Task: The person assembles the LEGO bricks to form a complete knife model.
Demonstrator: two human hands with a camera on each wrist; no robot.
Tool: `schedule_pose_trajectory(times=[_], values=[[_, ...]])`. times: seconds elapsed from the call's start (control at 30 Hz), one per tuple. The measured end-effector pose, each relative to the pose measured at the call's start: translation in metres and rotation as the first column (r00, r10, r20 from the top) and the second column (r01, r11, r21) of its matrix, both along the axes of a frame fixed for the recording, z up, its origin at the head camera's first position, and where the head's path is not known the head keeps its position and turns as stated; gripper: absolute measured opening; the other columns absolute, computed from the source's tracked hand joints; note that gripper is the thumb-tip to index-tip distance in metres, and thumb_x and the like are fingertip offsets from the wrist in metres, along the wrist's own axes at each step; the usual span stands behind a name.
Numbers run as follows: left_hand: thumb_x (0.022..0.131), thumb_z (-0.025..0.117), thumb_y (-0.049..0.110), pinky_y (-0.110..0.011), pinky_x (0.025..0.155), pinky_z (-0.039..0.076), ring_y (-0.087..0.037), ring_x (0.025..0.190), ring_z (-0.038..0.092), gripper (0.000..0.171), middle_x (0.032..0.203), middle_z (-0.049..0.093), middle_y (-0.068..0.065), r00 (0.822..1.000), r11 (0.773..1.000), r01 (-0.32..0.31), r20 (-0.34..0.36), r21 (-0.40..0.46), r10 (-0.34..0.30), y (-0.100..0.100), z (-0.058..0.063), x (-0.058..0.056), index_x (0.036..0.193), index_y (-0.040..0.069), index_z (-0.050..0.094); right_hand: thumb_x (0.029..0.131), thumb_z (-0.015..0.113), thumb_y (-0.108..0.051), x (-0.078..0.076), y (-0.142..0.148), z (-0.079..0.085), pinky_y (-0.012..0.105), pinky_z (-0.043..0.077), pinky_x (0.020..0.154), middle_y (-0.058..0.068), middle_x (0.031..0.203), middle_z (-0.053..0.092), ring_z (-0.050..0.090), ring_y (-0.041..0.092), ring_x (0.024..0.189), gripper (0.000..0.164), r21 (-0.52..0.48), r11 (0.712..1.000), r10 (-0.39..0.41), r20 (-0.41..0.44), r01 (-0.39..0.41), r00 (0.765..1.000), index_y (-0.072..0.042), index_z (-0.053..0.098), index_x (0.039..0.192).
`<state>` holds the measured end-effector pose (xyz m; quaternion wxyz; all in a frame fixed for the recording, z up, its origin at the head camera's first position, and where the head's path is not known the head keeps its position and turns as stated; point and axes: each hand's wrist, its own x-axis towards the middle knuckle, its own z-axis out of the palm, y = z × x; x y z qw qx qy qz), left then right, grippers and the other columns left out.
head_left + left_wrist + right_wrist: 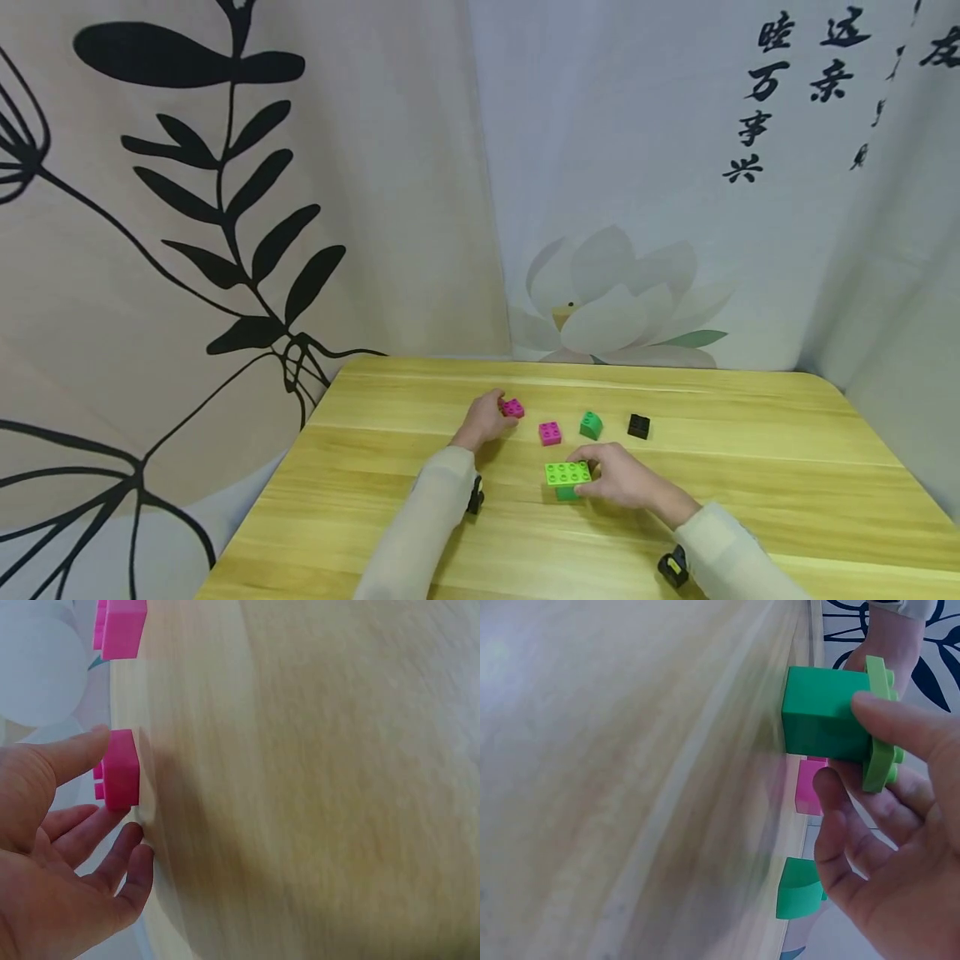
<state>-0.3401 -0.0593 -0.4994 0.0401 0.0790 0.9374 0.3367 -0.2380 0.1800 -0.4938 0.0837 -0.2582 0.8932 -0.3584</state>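
Toward the far left of the wooden table, the left hand pinches a pink block, thumb at one end and a fingertip at the other, its remaining fingers loosely bent and clear of it. Nearer and to the right, the right hand holds a flat lime block, its thumb on one side and fingers on the other. That piece lies on top of a green block and overhangs it; the thumb reaches the edge of both. Beyond this pair, from left to right, sit a second pink block, a curved green block and a black block, all apart from one another. Behind the table's far edge hangs a printed curtain.
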Motion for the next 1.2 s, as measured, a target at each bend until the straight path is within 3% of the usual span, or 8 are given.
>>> schedule_pose_trajectory(times=[0.23, 0.53, 0.7, 0.87, 1.2], values=[[0.082, 0.072, 0.011, -0.039, 0.087, 0.046, -0.026, 0.096, 0.057, 0.047, 0.109, 0.061, -0.016, 0.999, 1.0, -0.012, -0.034, -0.029, 0.011, 0.002, -0.003, -0.002, 0.124, -0.002, 0.055, 0.079, 0.076, -0.014, 0.0, -0.002, 0.003, 0.025, 0.047, 0.068, -0.008, 0.091, 0.061, 0.054, 0.012, 0.08, 0.031, -0.002, 1.0, -0.001, 0.022, 0.001, 1.0, -0.013, 0.065, 0.108], [0.079, 0.071, 0.006, -0.039, 0.085, 0.048, -0.027, 0.094, 0.058, 0.045, 0.107, 0.062, -0.017, 0.999, 0.999, -0.013, -0.05, -0.038, 0.011, 0.0, -0.004, -0.001, 0.121, -0.003, 0.057, 0.079, 0.076, -0.013, 0.002, -0.003, 0.004, 0.025, 0.048, 0.066, -0.008, 0.089, 0.06, 0.054, 0.013, 0.078, 0.032, -0.013, 1.0, -0.012, 0.034, 0.012, 0.999, -0.012, 0.065, 0.108], [0.076, 0.068, -0.001, -0.034, 0.077, 0.048, -0.022, 0.084, 0.056, 0.045, 0.101, 0.062, -0.014, 0.999, 0.999, 0.017, -0.035, -0.032, -0.018, -0.002, -0.002, 0.002, 0.12, -0.004, 0.058, 0.079, 0.076, -0.013, 0.001, -0.002, 0.003, 0.025, 0.048, 0.064, -0.008, 0.088, 0.06, 0.054, 0.012, 0.077, 0.031, -0.012, 1.0, -0.015, 0.029, 0.015, 0.999, -0.012, 0.065, 0.107], [0.078, 0.071, 0.001, -0.031, 0.07, 0.048, -0.019, 0.079, 0.054, 0.035, 0.092, 0.061, -0.01, 0.999, 0.999, 0.049, -0.015, -0.016, -0.049, -0.006, 0.001, 0.01, 0.111, -0.004, 0.061, 0.078, 0.076, -0.014, 0.0, -0.001, 0.001, 0.025, 0.048, 0.062, -0.008, 0.086, 0.06, 0.054, 0.012, 0.075, 0.03, -0.014, 1.0, -0.017, 0.028, 0.017, 0.999, -0.012, 0.065, 0.107], [0.081, 0.071, 0.007, -0.032, 0.078, 0.049, -0.018, 0.086, 0.056, 0.038, 0.095, 0.06, -0.004, 0.986, 0.982, 0.166, 0.009, 0.086, -0.167, -0.005, 0.014, 0.03, 0.116, 0.0, 0.06, 0.078, 0.077, -0.013, -0.002, -0.001, -0.002, 0.025, 0.048, 0.061, -0.006, 0.085, 0.059, 0.054, 0.013, 0.074, 0.03, -0.038, 0.999, -0.03, 0.059, 0.033, 0.998, -0.012, 0.065, 0.105]])
